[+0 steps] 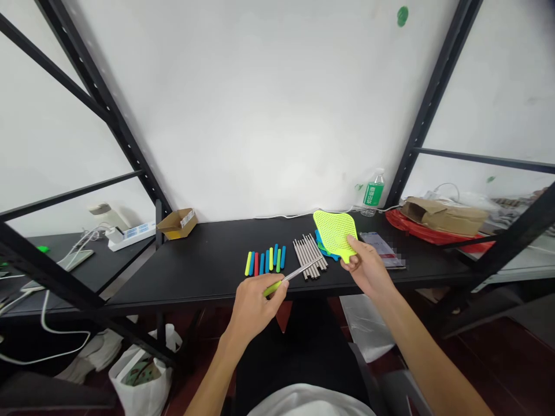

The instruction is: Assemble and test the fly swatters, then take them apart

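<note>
My left hand (pixel 255 303) is closed round the yellow-green handle of a metal rod (pixel 299 270), which points up and to the right. My right hand (pixel 366 266) pinches the neck of a yellow-green perforated fly swatter head (pixel 336 228), held above the table. The rod's tip lies near that neck; whether they touch I cannot tell. Below the swatter head, blue swatter heads (pixel 332 254) lie partly hidden. Beside them is a row of bare metal rods (pixel 307 251). Farther left lie several coloured handle tubes (pixel 261 263) in blue, yellow, green and red.
The black table (pixel 208 254) stands against a white wall. On it are a small cardboard box (pixel 177 223), a plastic bottle (pixel 373 193) and a flat printed packet (pixel 381 248). A power strip (pixel 132 235) sits left. Black shelf posts (pixel 427 110) frame both sides.
</note>
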`<state>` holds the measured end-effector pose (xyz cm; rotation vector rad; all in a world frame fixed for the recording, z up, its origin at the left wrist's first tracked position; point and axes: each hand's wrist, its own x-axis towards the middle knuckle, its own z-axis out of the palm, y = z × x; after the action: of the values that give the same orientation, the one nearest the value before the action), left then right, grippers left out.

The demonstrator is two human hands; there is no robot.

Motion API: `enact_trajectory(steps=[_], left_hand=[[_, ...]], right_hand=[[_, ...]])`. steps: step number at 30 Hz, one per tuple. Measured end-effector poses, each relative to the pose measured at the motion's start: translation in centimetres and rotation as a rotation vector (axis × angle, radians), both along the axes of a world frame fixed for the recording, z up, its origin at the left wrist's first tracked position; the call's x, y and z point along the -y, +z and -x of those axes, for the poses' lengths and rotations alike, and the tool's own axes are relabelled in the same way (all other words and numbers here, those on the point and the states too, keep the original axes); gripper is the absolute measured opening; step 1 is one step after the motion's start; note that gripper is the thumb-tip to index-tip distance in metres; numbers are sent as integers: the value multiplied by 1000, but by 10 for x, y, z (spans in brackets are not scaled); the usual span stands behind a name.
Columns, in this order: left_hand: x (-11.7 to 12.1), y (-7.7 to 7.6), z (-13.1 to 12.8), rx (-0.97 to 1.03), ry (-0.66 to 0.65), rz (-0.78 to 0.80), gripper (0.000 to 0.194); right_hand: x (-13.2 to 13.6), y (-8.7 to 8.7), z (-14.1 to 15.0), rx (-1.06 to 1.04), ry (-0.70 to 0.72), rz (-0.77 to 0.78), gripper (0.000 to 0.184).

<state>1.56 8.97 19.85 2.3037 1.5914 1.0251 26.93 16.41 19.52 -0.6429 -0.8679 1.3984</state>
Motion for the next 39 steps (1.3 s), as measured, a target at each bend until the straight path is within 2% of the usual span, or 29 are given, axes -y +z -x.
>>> enact_trajectory(steps=[3,11,19,24,39], left_hand=[[1,0,0,10,10,-30,37],[3,0,5,60,35,-91,33],[6,4,5,68,17,-100,33],[5,4,6,69,19,-104,32],[5,5,6,37,39,-110,34]], right_hand=[[3,2,2,42,-25,-40,21],[8,5,1,64,31,-99,36],[8,4,7,74,-52,-96,42],[10,1,14,86,-34,-106,44],[9,-4,7,287,-127,-247,30]])
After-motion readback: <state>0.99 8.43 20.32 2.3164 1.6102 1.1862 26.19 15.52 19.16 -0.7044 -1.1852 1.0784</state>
